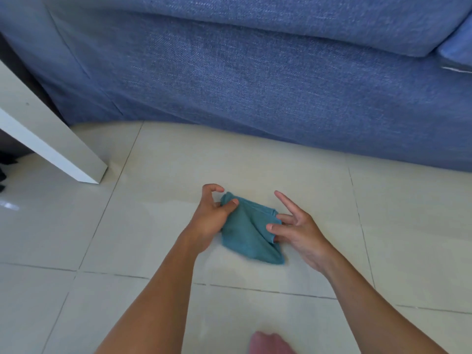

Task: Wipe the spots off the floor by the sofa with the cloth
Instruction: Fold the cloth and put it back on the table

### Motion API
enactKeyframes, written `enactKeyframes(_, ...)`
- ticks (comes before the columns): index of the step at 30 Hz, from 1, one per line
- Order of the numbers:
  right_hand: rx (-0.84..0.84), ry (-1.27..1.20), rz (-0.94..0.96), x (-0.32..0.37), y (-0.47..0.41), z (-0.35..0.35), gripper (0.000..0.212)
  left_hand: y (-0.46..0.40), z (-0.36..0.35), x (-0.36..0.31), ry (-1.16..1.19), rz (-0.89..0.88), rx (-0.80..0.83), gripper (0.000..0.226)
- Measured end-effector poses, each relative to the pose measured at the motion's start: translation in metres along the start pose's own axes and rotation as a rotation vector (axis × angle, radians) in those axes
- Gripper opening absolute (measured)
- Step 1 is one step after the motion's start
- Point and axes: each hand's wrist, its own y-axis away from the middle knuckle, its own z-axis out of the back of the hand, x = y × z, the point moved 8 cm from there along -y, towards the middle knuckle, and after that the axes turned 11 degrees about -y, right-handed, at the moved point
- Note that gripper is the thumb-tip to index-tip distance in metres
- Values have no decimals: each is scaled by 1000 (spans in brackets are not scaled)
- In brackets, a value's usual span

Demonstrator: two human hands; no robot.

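A teal cloth [249, 232] lies folded on the pale tiled floor [153, 238] in front of the blue sofa [255, 85]. My left hand [213, 215] pinches the cloth's far left corner between thumb and fingers. At the cloth's right edge my right hand [297, 229] has its thumb and lower fingers on a fold, with the index and middle fingers spread upward. I cannot make out distinct spots on the tiles near the cloth; a faint damp sheen shows beyond it.
A white table leg [51, 146] slants down to the floor at the left, close to the sofa's corner. Dark objects [6, 169] sit at the far left edge. A blurred toe or knee [270, 344] shows at the bottom edge.
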Motion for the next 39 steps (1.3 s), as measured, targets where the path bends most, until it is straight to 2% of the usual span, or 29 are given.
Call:
enactKeyframes(1,13,45,-19,-1,1,0,66,4,0,0,129,1,85,23)
enactKeyframes(3,8,118,-62,-3,1,0,43,13,1,1,217,-10,232,23)
enactKeyframes(5,-65,111,-66,-3,0,3,25,19,4,4,164,-4,298,28)
enactKeyframes(7,-144,51,-9,1,-1,6,19,21,8,5,109,-7,285,28)
enactKeyframes(11,-168,-5,86,12,1,-3,21,24,18,-4,60,-75,206,37)
enactKeyframes(13,-130,-48,57,16,0,-10,20,25,21,-11,50,-115,194,43)
enactKeyframes(16,14,-210,-165,4,-1,-27,21,23,25,-15,55,-160,163,49)
enactKeyframes(20,126,-229,-392,-22,7,-39,42,26,26,-11,107,-162,188,51)
enactKeyframes(25,88,-362,-305,-24,2,-55,40,32,35,-5,254,-113,195,53)
enactKeyframes(29,157,-494,-305,-21,-2,-76,41,34,46,0,263,-89,206,55)
enactKeyframes(32,138,-360,-257,-20,-7,-73,39,35,55,3,107,-86,174,58)
enactKeyframes(35,97,-67,-183,-18,-12,-63,36,34,59,5,-106,-80,147,63)
enactKeyframes(39,92,250,-110,-12,-21,-61,33,31,60,5,-244,-100,122,67)
